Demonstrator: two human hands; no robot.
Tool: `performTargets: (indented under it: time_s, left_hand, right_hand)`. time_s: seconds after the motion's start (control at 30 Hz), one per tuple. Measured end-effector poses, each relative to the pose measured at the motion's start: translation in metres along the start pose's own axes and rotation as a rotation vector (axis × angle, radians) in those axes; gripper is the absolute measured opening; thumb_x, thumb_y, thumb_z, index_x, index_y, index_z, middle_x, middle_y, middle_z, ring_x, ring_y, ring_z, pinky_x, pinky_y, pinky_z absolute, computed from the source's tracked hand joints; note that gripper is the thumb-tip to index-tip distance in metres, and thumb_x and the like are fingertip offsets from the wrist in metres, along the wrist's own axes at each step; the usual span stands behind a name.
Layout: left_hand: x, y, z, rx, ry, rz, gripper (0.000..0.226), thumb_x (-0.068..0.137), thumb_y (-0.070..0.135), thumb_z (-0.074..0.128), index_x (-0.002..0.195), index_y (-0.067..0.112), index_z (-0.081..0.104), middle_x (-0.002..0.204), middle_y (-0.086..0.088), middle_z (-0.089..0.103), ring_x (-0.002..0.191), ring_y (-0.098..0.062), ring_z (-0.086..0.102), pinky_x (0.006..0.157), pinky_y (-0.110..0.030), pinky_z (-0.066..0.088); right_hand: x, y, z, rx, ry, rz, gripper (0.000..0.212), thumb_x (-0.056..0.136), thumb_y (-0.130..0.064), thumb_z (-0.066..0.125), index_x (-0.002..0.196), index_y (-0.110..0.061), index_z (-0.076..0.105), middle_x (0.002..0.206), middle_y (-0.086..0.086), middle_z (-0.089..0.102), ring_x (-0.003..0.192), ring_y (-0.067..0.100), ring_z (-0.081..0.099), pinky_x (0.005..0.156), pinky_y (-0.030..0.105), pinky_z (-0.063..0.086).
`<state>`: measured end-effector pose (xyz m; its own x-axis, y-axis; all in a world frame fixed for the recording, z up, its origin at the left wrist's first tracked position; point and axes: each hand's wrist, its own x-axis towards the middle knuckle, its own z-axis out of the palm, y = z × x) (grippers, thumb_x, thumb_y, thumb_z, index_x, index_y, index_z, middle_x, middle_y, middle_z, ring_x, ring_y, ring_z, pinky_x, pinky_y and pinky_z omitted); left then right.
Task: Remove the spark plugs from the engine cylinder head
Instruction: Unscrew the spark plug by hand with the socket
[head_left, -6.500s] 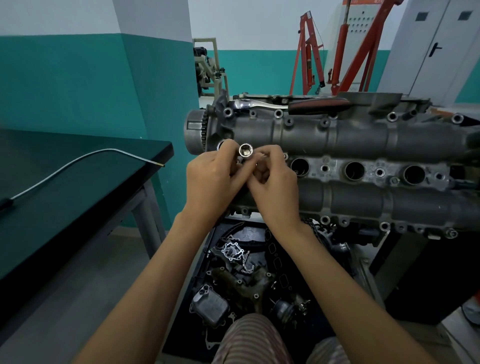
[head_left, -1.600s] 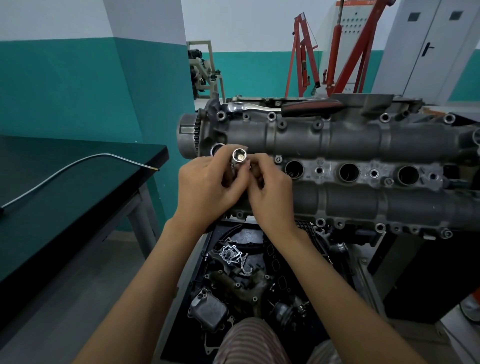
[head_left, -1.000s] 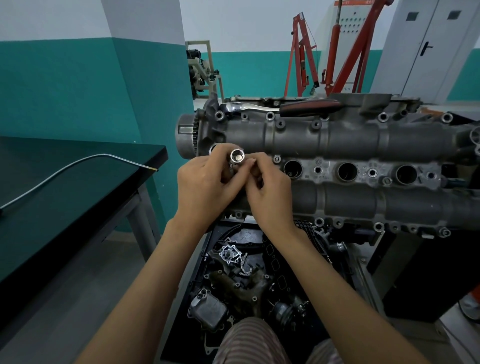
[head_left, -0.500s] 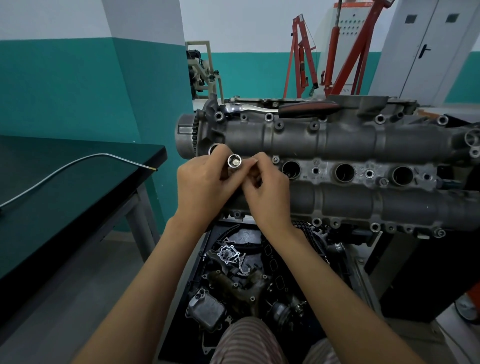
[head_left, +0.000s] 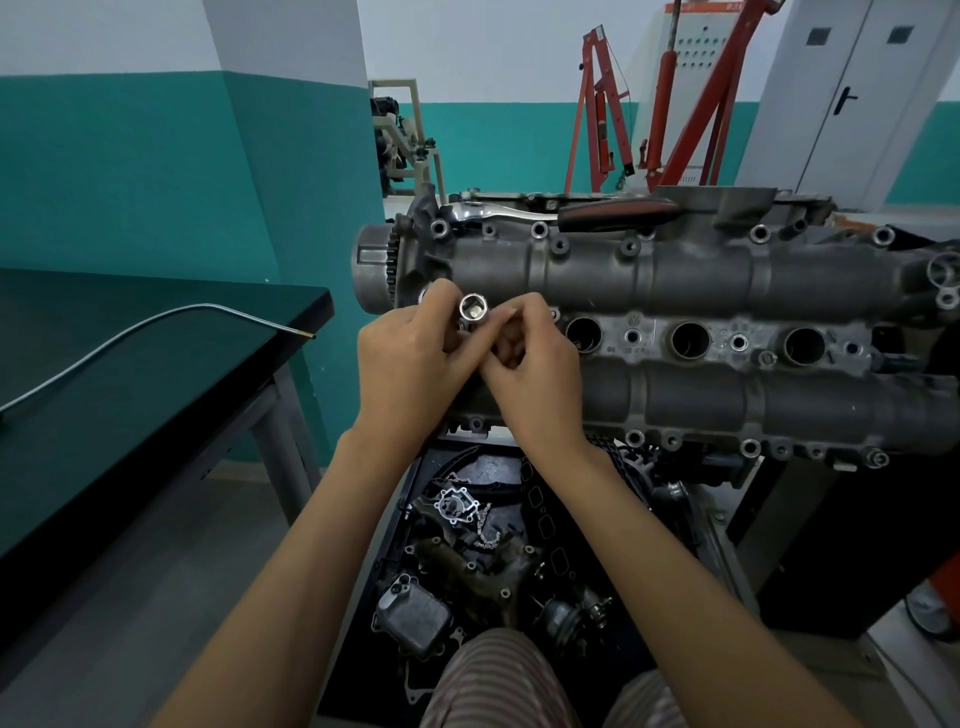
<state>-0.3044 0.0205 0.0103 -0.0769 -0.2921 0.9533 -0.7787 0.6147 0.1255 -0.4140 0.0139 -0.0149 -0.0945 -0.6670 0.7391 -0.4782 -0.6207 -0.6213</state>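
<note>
A grey engine cylinder head (head_left: 701, 280) lies across the middle of the view with three open spark plug wells (head_left: 690, 340) in a row. Over its leftmost well a chrome socket (head_left: 473, 307) stands upright, open end towards me. My left hand (head_left: 410, 364) grips the socket from the left. My right hand (head_left: 535, 369) pinches it from the right with thumb and forefinger. The socket's lower end and the well under it are hidden by my fingers. A ratchet wrench (head_left: 561, 213) with a dark red handle lies on the head's far edge.
A dark green workbench (head_left: 130, 374) stands at the left with a thin bent metal tube (head_left: 156, 325) on it. Below the head a black tray (head_left: 405, 499) holds several loose engine parts. Red engine hoists (head_left: 670, 104) and grey cabinets stand behind.
Both hands have stayed on the socket over the leftmost well, with small finger shifts. The socket's top has moved slightly between frames.
</note>
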Motion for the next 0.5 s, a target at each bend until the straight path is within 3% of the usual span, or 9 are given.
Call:
performTargets:
  time_s: [0.13,0.3,0.5]
  left_hand:
    - [-0.0008,0.0004,-0.0024,-0.014,-0.046,-0.002,0.040,0.085,0.036,0.063,0.067,0.002,0.055,0.048,-0.005,0.052,0.041,-0.021,0.049,0.039,-0.034,0.039]
    - [-0.0007,0.0008,-0.0073,-0.048,-0.094,0.030,0.024,0.087,0.027,0.059,0.096,0.008,0.070,0.052,0.001,0.057,0.046,-0.017,0.054,0.045,-0.031,0.044]
    - [0.0010,0.0007,-0.0048,-0.017,-0.075,-0.005,0.026,0.087,0.028,0.062,0.078,0.003,0.066,0.046,-0.003,0.051,0.040,-0.019,0.049,0.040,-0.033,0.042]
  right_hand:
    - [-0.0004,-0.0005,-0.0010,0.006,0.004,-0.038,0.016,0.087,-0.014,0.058,0.078,-0.014,0.045,0.062,-0.004,0.049,0.054,0.007,0.043,0.049,0.024,0.035]
    - [-0.0025,-0.0002,-0.0024,0.021,-0.031,-0.080,0.007,0.090,-0.013,0.051,0.087,-0.006,0.052,0.068,0.001,0.057,0.061,0.015,0.052,0.053,0.037,0.044]
    - [-0.0007,0.0026,-0.0013,0.001,-0.018,-0.121,0.013,0.090,-0.016,0.048,0.099,-0.015,0.057,0.062,-0.020,0.045,0.059,-0.001,0.049,0.052,0.014,0.036]
